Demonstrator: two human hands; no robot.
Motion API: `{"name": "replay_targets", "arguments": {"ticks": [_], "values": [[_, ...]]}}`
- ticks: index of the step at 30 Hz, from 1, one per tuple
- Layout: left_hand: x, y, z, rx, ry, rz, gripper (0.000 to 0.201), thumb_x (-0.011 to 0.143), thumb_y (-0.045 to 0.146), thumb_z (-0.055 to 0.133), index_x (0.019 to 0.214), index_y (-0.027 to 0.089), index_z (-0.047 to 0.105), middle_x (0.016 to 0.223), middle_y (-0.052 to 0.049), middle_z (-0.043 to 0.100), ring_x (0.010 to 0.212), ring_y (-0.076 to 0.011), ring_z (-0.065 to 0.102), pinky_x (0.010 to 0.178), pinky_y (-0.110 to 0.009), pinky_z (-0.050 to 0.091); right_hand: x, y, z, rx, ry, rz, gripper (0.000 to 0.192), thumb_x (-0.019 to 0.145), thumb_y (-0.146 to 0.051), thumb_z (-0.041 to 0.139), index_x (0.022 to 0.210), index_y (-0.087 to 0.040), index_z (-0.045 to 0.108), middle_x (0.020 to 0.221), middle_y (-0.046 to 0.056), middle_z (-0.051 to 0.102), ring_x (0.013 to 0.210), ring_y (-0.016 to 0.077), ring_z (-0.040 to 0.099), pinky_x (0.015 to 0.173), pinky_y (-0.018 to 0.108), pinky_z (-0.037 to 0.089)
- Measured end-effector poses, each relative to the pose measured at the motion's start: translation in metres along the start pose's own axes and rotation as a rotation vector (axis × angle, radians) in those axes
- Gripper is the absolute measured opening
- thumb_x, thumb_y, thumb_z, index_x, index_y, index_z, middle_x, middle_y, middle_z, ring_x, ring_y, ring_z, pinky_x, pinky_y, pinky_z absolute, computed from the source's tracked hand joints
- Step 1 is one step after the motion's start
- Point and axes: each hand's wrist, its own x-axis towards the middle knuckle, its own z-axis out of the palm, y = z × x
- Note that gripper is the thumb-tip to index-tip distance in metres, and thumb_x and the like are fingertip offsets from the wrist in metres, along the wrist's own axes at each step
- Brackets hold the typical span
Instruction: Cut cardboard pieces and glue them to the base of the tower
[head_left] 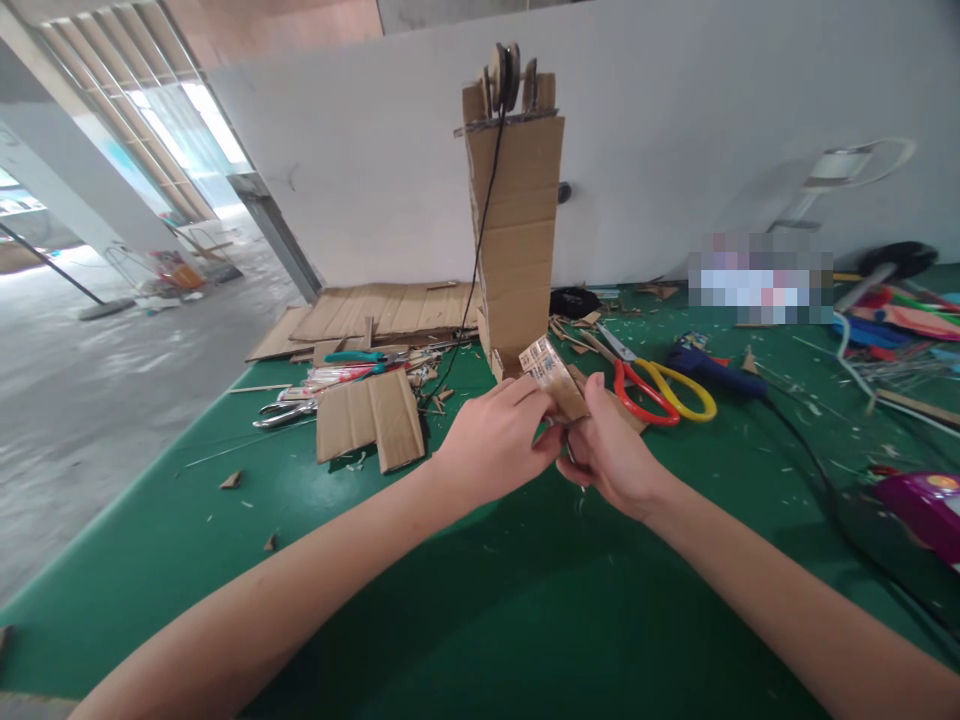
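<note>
Holding a small cardboard piece (pixel 553 380) between both hands, the person keeps it just above the green tabletop (pixel 315 560), in front of the tall cardboard tower (pixel 517 240). The piece stands tilted, its printed upper end free and pointing up and to the left, its lower end hidden between the fingers. The left hand (pixel 495 440) is closed on the piece from the left side, with the thumb and the bent fingers pinching its lower edge. The right hand (pixel 611 450) grips it from the right, the thumb lying along the cardboard; something thin and dark shows under this hand, but I cannot tell what it is. Both forearms come in low from the bottom corners and meet in the middle. The red and yellow scissors (pixel 660 392) lie near, just behind the right hand.
</note>
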Motion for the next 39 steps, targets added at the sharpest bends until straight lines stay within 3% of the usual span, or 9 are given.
{"name": "replay_targets", "arguments": {"ticks": [5, 11, 19, 28, 32, 35, 39], "values": [[-0.002, 0.004, -0.001, 0.093, 0.005, -0.011, 0.012, 0.084, 0.022, 0.049, 0.081, 0.016, 0.06, 0.085, -0.003, 0.063, 0.082, -0.0176, 0.059, 0.062, -0.028, 0.047, 0.001, 0.004, -0.001, 0.008, 0.035, -0.012, 0.051, 0.08, -0.072, 0.035, 0.078, -0.025, 0.054, 0.043, -0.008, 0.022, 0.037, 0.0089, 0.016, 0.03, 0.022, 0.026], [-0.004, 0.003, 0.002, 0.153, -0.004, 0.053, 0.015, 0.086, 0.02, 0.049, 0.075, 0.017, 0.058, 0.077, -0.001, 0.06, 0.076, -0.0157, 0.058, 0.059, -0.027, 0.044, 0.0, 0.002, 0.001, 0.007, 0.015, -0.008, 0.056, 0.08, -0.074, 0.033, 0.082, -0.023, 0.057, 0.045, -0.004, 0.036, 0.038, 0.0115, 0.031, 0.03, 0.023, 0.027], [-0.005, 0.003, 0.005, 0.286, 0.101, 0.081, 0.012, 0.082, 0.016, 0.047, 0.074, 0.016, 0.056, 0.073, -0.003, 0.058, 0.068, -0.0169, 0.059, 0.055, -0.03, 0.041, 0.0, 0.001, 0.004, 0.04, 0.012, 0.029, 0.05, 0.08, -0.071, 0.04, 0.08, -0.023, 0.053, 0.057, -0.001, 0.046, 0.048, 0.0111, 0.04, 0.031, 0.019, 0.023], [-0.004, 0.003, 0.004, 0.422, -0.02, 0.08, 0.013, 0.086, 0.022, 0.045, 0.081, 0.014, 0.054, 0.077, -0.005, 0.055, 0.058, -0.0154, 0.057, 0.042, -0.026, 0.033, 0.003, 0.001, 0.001, -0.016, 0.012, 0.018, 0.045, 0.081, -0.066, 0.043, 0.072, -0.023, 0.047, 0.053, -0.004, 0.04, 0.046, 0.0111, 0.04, 0.031, 0.018, 0.022], [-0.006, 0.001, 0.005, 0.454, -0.057, 0.15, 0.015, 0.087, 0.021, 0.043, 0.08, 0.014, 0.055, 0.076, -0.006, 0.054, 0.056, -0.0168, 0.056, 0.038, -0.028, 0.03, 0.006, 0.004, -0.002, -0.02, 0.007, 0.042, 0.045, 0.083, -0.067, 0.039, 0.081, -0.023, 0.05, 0.056, -0.002, 0.045, 0.047, 0.0115, 0.043, 0.03, 0.018, 0.018], [-0.007, 0.0, 0.003, 0.463, -0.077, 0.199, 0.012, 0.086, 0.016, 0.045, 0.081, 0.013, 0.056, 0.075, -0.006, 0.053, 0.059, -0.0181, 0.058, 0.041, -0.029, 0.033, 0.004, 0.003, -0.003, -0.039, -0.105, 0.043, 0.052, 0.083, -0.07, 0.031, 0.094, -0.024, 0.052, 0.063, 0.0, 0.051, 0.05, 0.012, 0.046, 0.031, 0.018, 0.016], [-0.004, -0.003, -0.004, 0.442, -0.097, 0.168, 0.016, 0.087, 0.019, 0.041, 0.082, 0.014, 0.055, 0.077, -0.006, 0.054, 0.058, -0.0183, 0.058, 0.04, -0.029, 0.033, 0.004, -0.001, -0.008, -0.236, -0.221, -0.064, 0.038, 0.085, -0.055, 0.047, 0.112, -0.028, 0.048, 0.072, -0.001, 0.057, 0.05, 0.0112, 0.049, 0.032, 0.019, 0.023]]}}
